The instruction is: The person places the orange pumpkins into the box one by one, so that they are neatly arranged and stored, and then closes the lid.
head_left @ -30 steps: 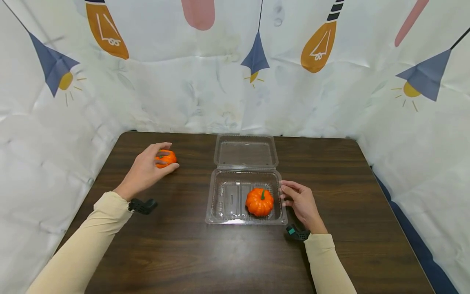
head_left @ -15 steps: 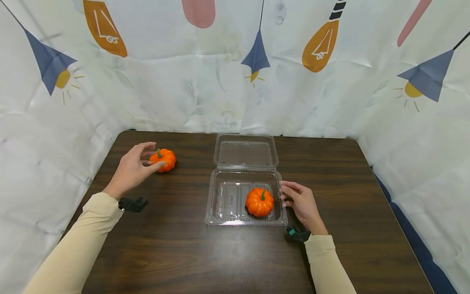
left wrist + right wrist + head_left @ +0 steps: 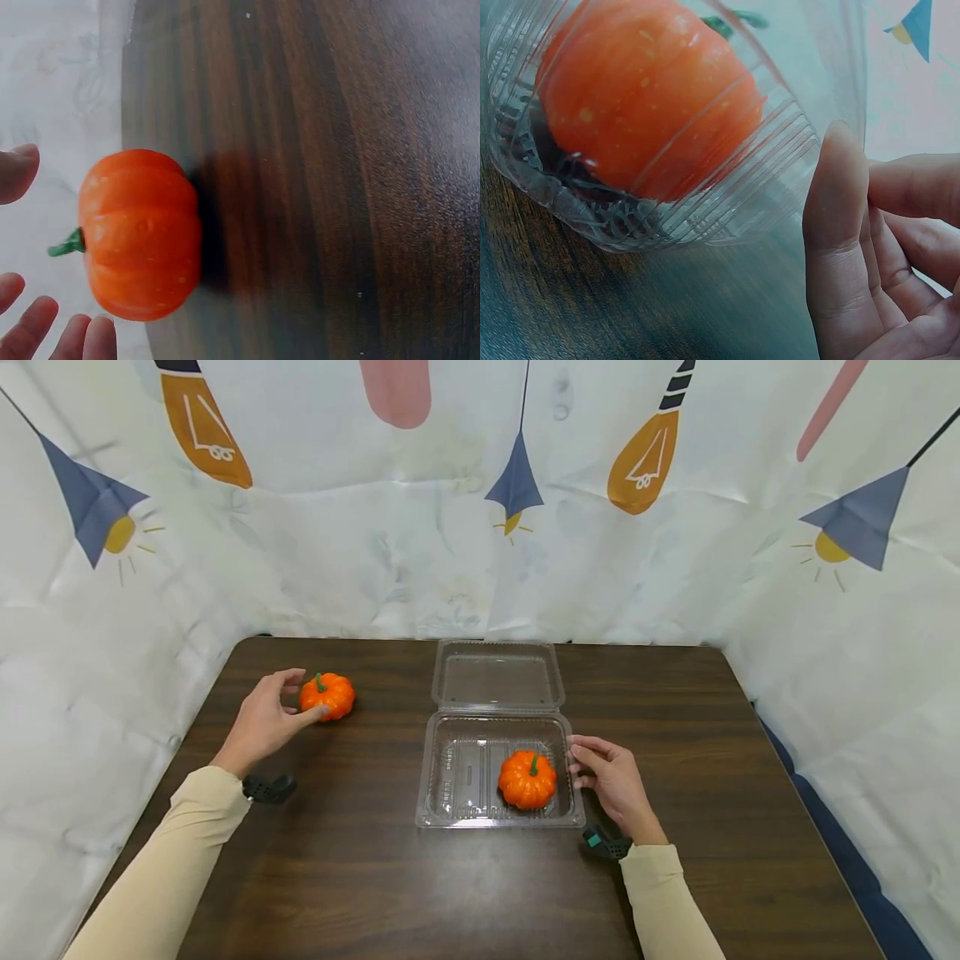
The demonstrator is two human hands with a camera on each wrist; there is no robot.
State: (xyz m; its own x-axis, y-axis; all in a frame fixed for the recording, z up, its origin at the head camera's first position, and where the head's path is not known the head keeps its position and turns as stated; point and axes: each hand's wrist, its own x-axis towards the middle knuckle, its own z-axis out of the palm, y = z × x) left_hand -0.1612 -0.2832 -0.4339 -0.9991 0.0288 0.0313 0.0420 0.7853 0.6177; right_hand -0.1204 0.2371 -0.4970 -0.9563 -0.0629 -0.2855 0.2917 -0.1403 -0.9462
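Head: fwd/down; wrist views close, prob. low

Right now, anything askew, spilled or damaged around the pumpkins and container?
Nothing stands out. The clear container lies open, lid folded back, one pumpkin stem up inside; the second pumpkin sits stem up on the table. No spill or crack shows; hairline flaws would be too small to tell.

Pumpkins (image 3: 336, 693) (image 3: 528, 785) orange, stems (image 3: 69, 244) green. Container (image 3: 465, 768) clear. Table (image 3: 360, 877) brown, dark-streaked. Backdrop (image 3: 337, 543) white: blue lamps (image 3: 516, 481), orange bulbs (image 3: 626, 485), faint prints (image 3: 393, 568) perhaps grey-green.
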